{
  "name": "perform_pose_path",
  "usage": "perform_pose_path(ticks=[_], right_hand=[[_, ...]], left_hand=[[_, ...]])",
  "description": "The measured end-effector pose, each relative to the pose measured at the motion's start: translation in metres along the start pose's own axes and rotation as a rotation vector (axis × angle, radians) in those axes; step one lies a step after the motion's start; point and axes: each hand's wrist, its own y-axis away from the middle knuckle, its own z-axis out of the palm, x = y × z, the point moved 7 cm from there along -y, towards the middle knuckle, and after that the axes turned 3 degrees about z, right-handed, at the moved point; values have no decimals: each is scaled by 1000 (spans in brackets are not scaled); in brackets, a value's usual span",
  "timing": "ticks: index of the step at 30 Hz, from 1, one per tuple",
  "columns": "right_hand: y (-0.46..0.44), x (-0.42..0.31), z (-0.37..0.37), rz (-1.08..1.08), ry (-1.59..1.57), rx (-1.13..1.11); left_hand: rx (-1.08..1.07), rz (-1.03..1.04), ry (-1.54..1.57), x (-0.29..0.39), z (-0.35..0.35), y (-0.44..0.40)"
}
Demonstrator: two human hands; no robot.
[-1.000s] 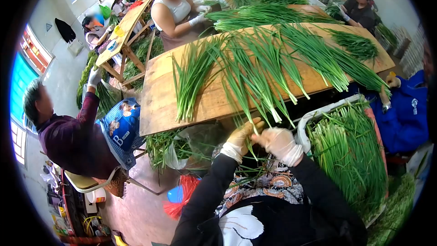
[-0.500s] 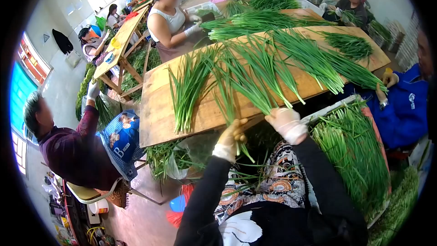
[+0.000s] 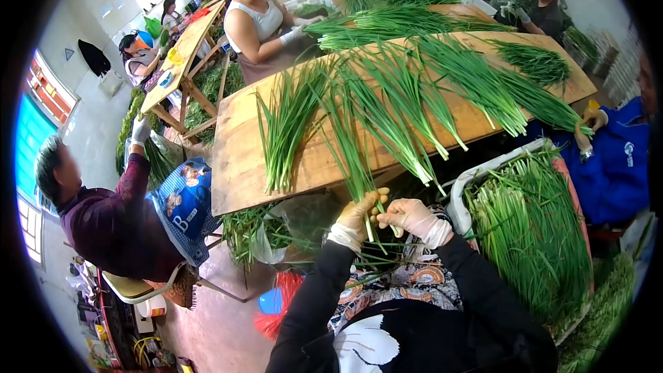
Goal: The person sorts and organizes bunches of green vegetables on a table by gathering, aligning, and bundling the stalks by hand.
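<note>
My left hand, in a pale glove, is wrapped around the lower stalks of a bunch of garlic chives. The leaves of this bunch stretch up over the wooden table, and the white-green ends stick out below my fist. Close beside it, my gloved right hand pinches at the stalk ends with thumb and fingers together. To the left on the table lies another chive bunch. To the right, several more bunches lie in a row, and one bunch has its ends past the table edge.
A white-rimmed crate full of chives stands right of my lap. A person in blue touches a bunch at the right. Another person sits at left, and several others work around the tables. Plastic-wrapped greens lie below the table.
My right hand has let go of the chive bunch on the right, which now lies on the table, and has moved down-left to my left hand. My left hand keeps its bunch.
</note>
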Motion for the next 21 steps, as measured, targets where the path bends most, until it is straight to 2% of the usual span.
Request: perform_pose_path(ticks=[2,4,5,6,8,9,10,12,13,14,16,17,19,20,21], right_hand=[[-4,6,0,-74,-19,-25],[3,-5,5,-206,217,-1],[11,-15,1,-260,616,100],[23,-33,-4,-526,887,359],[38,-64,-29,-535,1009,600],[36,-65,-36,-542,1103,631],[31,-67,-34,-450,1207,542],[21,-55,-24,-387,993,337],[12,-42,-17,-220,844,159],[10,-42,-11,-203,707,87],[-4,-14,-10,-107,259,21],[-9,-5,-8,-108,259,17],[-10,1,-11,-198,-92,76],[-8,4,-10,-197,-93,77],[-1,-4,-17,-297,-8,202]], left_hand=[[12,-16,6,-3,0,3],[26,-46,12,-8,2,4],[29,35,-21,-9,-7,-1],[61,69,-8,-6,-12,-2],[130,37,-89,6,-10,6],[122,41,-93,10,-4,8],[120,37,-96,9,-4,7],[67,100,0,9,-1,2],[38,68,22,6,2,-1],[-42,13,80,2,9,-2],[-59,-3,71,0,12,-2],[-56,0,71,-1,11,-2],[2,22,80,-2,4,-3],[2,21,80,-2,3,-4],[57,87,38,3,-2,-5]])
